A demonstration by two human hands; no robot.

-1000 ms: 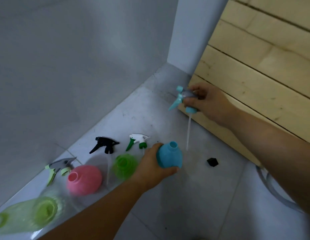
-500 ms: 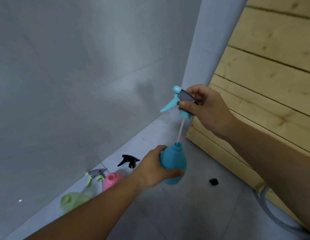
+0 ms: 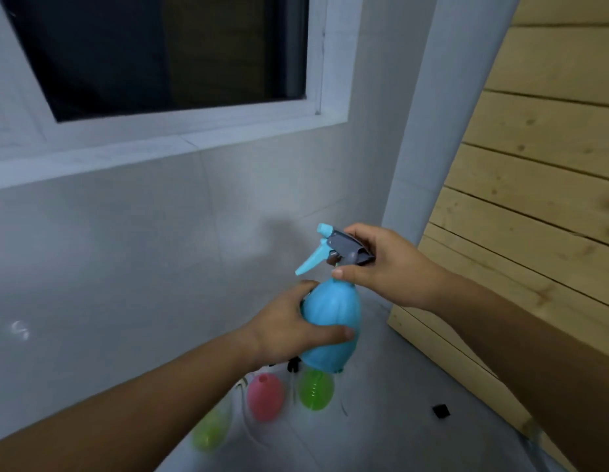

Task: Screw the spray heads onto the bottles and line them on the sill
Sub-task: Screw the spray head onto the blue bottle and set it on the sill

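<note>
A round blue bottle (image 3: 333, 311) is held up in the air by my left hand (image 3: 289, 328), which wraps its belly. My right hand (image 3: 384, 264) grips a blue and grey spray head (image 3: 333, 250) that sits on the bottle's neck, trigger pointing left. Below on the tiled floor lie a pink bottle (image 3: 264, 396), a clear green bottle (image 3: 315, 390) and a blurred lime-green bottle (image 3: 211, 434), all without heads. A black spray head (image 3: 293, 364) is partly hidden under the blue bottle. The white window sill (image 3: 160, 148) runs above on the left.
A dark window (image 3: 160, 52) sits above the sill in the grey tiled wall. A pale wooden plank structure (image 3: 534, 199) fills the right side. A small black cap (image 3: 441, 411) lies on the floor near the planks.
Both hands rose with the blue bottle and the view tilted up to the window. The spray head's tube went down into the bottle and the head now sits on the neck.
</note>
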